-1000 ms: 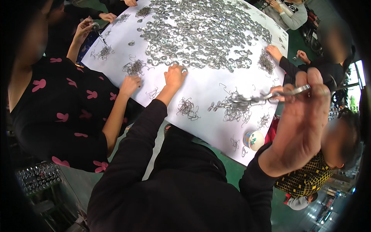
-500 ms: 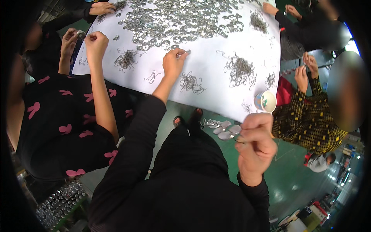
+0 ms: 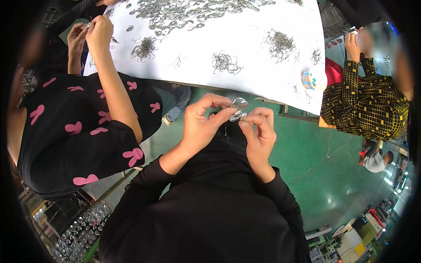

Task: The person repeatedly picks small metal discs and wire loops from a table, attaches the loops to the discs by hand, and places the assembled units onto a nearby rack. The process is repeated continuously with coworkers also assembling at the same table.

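Note:
Just beyond the white table's near edge, low in front of my body, my two hands are close together. My left hand (image 3: 197, 125) pinches a shiny round metal disc (image 3: 239, 103) between thumb and fingers. My right hand (image 3: 260, 139) is closed just to the right, its thumb and fingers pinching a hooked wire with small metal discs (image 3: 237, 116) on it. The wire itself is mostly hidden by the fingers. The pieces in the two hands meet or overlap; whether they are joined cannot be made out.
On the white table (image 3: 263, 79) lie a heap of metal discs (image 3: 188, 15), piles of wire hooks (image 3: 226, 62) and a paper cup (image 3: 308, 80). Co-workers in a pink-patterned black top (image 3: 79, 109) and a yellow-patterned shirt (image 3: 368, 105) flank me. Metal discs (image 3: 83, 230) fill a rack lower left.
My left hand has come back from the disc heap with a disc. My right hand has moved leftward to meet it. The view has shifted, so the table sits higher in the picture.

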Motion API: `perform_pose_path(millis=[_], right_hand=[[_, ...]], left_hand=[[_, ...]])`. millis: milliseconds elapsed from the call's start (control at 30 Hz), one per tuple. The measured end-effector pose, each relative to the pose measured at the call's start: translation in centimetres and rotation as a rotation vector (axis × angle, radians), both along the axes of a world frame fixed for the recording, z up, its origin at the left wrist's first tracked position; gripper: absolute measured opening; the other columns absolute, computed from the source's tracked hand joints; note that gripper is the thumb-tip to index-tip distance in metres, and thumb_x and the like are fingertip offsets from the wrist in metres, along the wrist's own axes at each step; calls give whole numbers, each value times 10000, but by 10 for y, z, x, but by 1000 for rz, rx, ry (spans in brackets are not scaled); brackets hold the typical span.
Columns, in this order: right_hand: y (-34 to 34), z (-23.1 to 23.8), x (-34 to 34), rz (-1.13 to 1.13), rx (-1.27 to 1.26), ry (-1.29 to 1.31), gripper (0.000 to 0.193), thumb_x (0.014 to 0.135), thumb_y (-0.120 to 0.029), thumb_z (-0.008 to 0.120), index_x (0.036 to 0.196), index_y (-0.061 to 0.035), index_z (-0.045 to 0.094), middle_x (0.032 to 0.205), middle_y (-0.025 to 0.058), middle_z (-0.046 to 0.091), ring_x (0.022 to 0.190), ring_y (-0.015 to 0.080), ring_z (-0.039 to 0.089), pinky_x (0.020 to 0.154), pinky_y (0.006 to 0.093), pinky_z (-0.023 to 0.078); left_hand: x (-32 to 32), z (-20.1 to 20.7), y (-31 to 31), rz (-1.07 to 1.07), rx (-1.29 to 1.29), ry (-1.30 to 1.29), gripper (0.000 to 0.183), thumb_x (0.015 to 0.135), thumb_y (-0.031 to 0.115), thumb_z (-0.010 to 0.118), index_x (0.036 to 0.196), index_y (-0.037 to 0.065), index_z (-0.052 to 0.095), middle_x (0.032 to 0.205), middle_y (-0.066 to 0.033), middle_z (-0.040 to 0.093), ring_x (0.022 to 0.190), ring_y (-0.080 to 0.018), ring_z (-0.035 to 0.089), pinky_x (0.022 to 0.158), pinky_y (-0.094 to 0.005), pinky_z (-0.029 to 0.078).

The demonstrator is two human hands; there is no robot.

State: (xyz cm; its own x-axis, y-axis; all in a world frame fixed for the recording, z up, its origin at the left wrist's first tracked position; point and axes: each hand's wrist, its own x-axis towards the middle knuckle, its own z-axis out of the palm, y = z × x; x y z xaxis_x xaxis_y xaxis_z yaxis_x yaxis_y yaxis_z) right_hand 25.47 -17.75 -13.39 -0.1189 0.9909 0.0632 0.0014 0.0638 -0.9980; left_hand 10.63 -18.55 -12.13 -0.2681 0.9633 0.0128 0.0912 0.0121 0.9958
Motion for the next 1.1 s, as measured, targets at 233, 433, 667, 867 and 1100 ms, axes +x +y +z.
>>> perform_pose_path(millis=[233,433,667,867,1100], right_hand=[[2,-7,-5,-34,-1,-18,86,760,-98,708,805,-59,647,841,10,465,727,116,403,759,249,386],[16,-19,0,54,68,-97,128,746,-80,711,846,-58,634,865,33,492,768,138,455,669,243,387],[119,-56,17,155,219,-396,244,794,-99,647,1004,-29,544,994,120,563,867,247,555,685,334,440],[204,-150,14,-9,325,-1071,501,810,-168,637,1228,38,450,1269,289,412,1188,423,402,980,470,345],[168,-153,19,126,211,-1014,606,784,-186,670,1287,34,413,1396,282,287,1301,420,281,1035,572,239]], left_hand=[[0,2,-7,-11,43,51,130,739,12,715,848,35,648,824,-35,642,737,-99,568,616,-223,434],[2,-9,-3,-18,88,135,164,716,-37,704,848,17,624,848,-64,634,802,-158,580,716,-271,456],[1,-33,-4,75,53,151,182,685,-59,713,823,18,622,812,-66,644,772,-200,593,723,-315,468],[7,-41,-2,116,19,170,199,677,-76,713,822,18,615,813,-80,647,767,-203,602,728,-311,469],[6,-48,-7,158,-44,108,208,686,-67,715,846,24,618,843,-78,654,779,-212,604,734,-310,471]])
